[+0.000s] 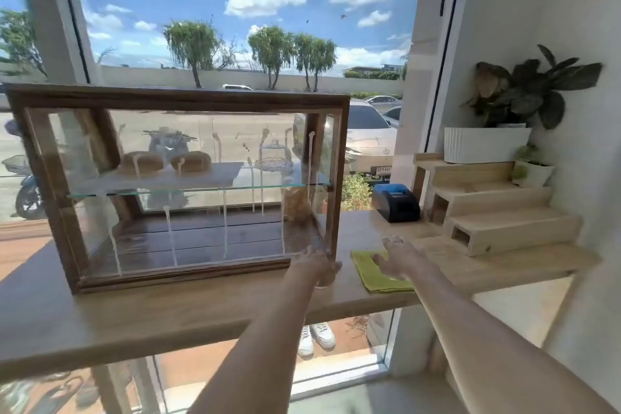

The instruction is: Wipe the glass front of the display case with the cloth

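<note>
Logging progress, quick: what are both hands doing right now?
Left hand: at the display case's lower right corner; grip cannot be told.
Right hand: open, over the green cloth, holding nothing.

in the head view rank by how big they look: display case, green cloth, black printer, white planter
1. display case
2. white planter
3. green cloth, partly under the right hand
4. black printer
Planter and cloth look close; unsure.
</note>
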### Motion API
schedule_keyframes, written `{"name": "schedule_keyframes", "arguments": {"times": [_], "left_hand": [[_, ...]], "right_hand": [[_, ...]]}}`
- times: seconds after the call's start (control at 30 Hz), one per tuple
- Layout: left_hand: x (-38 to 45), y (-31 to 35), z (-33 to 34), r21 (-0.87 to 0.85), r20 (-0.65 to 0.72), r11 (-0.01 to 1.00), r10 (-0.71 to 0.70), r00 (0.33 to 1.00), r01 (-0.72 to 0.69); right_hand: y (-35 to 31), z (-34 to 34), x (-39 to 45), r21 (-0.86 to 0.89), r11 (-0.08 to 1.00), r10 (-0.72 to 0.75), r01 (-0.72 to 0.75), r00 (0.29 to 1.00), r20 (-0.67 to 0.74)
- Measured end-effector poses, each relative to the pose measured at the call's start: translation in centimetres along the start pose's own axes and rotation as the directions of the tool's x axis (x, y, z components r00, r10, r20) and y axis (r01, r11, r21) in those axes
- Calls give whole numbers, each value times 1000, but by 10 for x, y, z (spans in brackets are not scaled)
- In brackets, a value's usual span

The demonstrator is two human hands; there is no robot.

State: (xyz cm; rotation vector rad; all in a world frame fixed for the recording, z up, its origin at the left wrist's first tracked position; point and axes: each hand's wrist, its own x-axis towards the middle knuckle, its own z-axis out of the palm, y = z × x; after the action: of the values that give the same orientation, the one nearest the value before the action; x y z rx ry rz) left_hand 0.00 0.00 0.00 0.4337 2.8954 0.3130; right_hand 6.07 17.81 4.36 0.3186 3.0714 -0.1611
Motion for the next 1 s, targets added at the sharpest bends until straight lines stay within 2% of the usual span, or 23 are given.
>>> {"name": "schedule_keyframes", "arguments": {"times": [0.2, 0.33, 0.53, 0.67, 0.77, 1.0], "left_hand": [[46, 42, 25, -31, 96, 998, 55, 994, -52], [87, 58, 39, -60, 112, 996, 75, 991, -68], [135, 76, 43, 7, 90, 996, 91, 992, -92], [148, 76, 35, 47, -9, 991, 123, 992, -122], [150, 76, 31, 69, -41, 989, 136, 990, -133], [140, 77, 25, -78, -89, 985, 144, 986, -151]], "right_hand": [[41, 33, 56, -36, 998, 45, -42, 994, 96], [62, 50, 93, -28, 998, 57, -54, 993, 101], [73, 67, 137, 20, 998, 58, -61, 993, 107], [74, 69, 151, 68, 995, 66, -71, 995, 72], [78, 67, 153, 112, 990, 90, -89, 996, -3], [79, 66, 147, 83, 995, 54, -45, 992, -111]]}}
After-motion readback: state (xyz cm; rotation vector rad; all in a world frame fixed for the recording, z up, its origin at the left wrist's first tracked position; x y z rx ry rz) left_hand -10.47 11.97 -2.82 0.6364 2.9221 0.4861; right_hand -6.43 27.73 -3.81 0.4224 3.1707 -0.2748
